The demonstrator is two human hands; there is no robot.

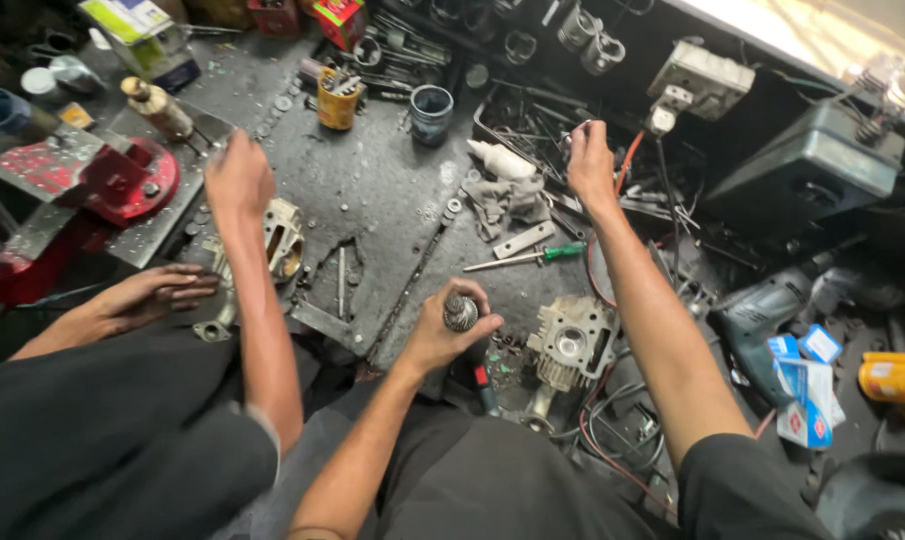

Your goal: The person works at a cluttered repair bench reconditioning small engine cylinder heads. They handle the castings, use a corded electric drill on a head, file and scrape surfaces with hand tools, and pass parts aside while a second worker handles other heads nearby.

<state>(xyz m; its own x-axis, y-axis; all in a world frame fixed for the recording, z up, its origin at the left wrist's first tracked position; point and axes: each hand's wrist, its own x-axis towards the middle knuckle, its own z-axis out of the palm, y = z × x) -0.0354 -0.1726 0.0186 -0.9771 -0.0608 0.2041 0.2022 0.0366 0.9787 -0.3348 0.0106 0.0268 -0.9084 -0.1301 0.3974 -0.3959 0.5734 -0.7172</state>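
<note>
Closed tightly, the left hand point(443, 340) holds a small ribbed metal rotor point(461, 312) upright above the grey bench point(373, 190). Right hand point(590, 165) is searching in the pile of loose tools point(518, 125) (whether it grips anything I cannot tell). I judge that picking one out needs careful fingers.

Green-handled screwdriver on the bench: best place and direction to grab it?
Grip the green handle, coming from above on its right end. The screwdriver lies flat, nearly horizontal, with the thin shank pointing left toward the metal strip. The handle is the thickest part and looks clear of the rag.
</note>
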